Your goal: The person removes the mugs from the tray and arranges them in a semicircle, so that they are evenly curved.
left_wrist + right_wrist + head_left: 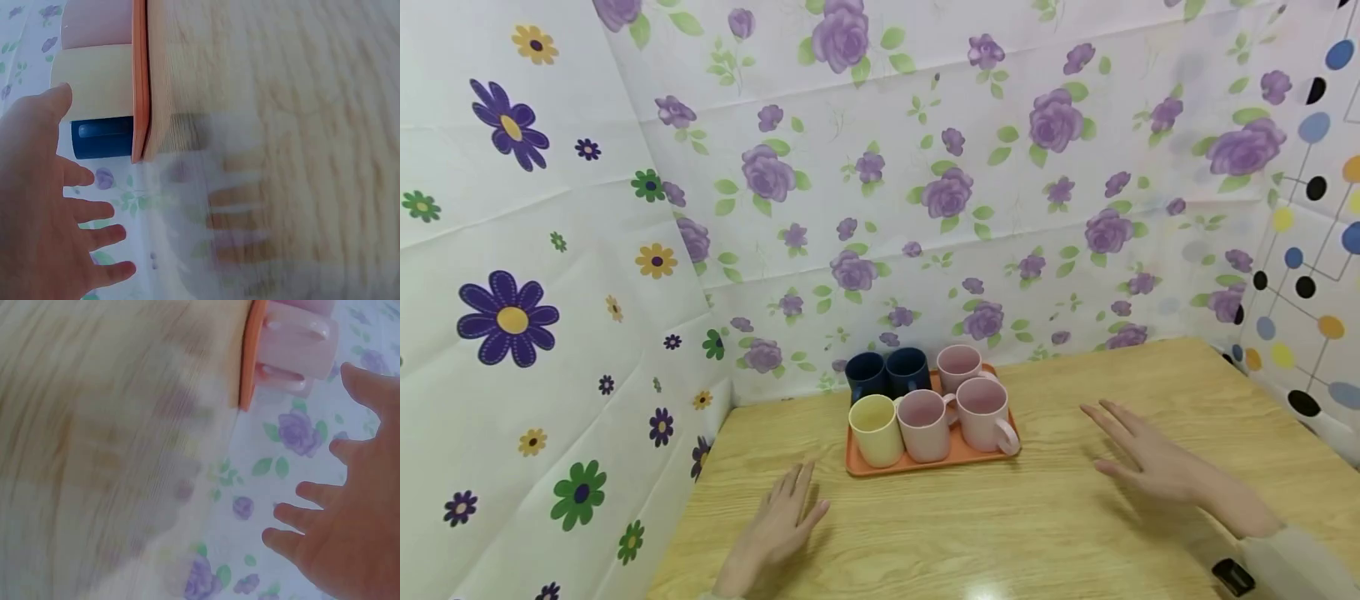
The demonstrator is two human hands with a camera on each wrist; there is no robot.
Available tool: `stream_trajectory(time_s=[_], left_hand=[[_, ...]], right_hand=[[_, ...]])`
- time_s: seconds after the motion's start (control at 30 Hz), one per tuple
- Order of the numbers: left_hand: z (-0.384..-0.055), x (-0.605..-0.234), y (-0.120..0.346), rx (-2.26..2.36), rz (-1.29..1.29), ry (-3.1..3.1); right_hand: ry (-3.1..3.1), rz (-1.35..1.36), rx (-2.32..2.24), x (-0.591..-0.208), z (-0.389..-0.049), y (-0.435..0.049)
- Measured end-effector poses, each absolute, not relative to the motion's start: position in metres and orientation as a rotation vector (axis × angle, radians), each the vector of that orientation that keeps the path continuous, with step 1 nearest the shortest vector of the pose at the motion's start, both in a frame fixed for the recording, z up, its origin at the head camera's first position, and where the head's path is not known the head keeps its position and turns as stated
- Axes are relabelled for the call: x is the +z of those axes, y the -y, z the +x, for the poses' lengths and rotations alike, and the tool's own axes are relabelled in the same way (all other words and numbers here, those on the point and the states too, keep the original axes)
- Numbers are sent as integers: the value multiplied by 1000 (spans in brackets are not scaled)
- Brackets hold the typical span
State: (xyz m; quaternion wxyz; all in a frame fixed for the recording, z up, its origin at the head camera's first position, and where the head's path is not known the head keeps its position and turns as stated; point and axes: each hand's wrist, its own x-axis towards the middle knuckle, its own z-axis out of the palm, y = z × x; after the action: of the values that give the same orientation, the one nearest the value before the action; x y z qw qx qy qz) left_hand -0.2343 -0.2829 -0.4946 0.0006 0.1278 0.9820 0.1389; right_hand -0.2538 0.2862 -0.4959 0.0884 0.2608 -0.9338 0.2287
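Note:
An orange tray (pixel 940 463) lies on the table near the back wall, bearing several mugs. Its front row has a yellow mug (pixel 877 433) at the left and two pink mugs, one in the middle (pixel 923 429) and one at the right (pixel 983 417) with its handle outward. Behind them are two dark blue mugs (pixel 907 371) and another pink mug (pixel 958 365). My left hand (pixel 778 517) is spread over the table, left of and nearer than the tray, holding nothing. To the tray's right, my right hand (pixel 1157 458) hovers with straight fingers, also holding nothing.
The wooden table (pixel 940 533) meets a wall covered in purple rose cloth (pixel 925 250) just behind the tray. Daisy-patterned cloth (pixel 572 375) hangs at the left, dotted cloth (pixel 1315 292) at the right. A black band (pixel 1232 577) sits by the right sleeve (pixel 1292 567).

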Motion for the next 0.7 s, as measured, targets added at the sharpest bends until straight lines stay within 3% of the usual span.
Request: stream_trajectory(time_s=[0.7], left_hand=[[-260,-500,259,988,490,-2929]], right_hand=[[2602,804,1155,-499,-272,-250]])
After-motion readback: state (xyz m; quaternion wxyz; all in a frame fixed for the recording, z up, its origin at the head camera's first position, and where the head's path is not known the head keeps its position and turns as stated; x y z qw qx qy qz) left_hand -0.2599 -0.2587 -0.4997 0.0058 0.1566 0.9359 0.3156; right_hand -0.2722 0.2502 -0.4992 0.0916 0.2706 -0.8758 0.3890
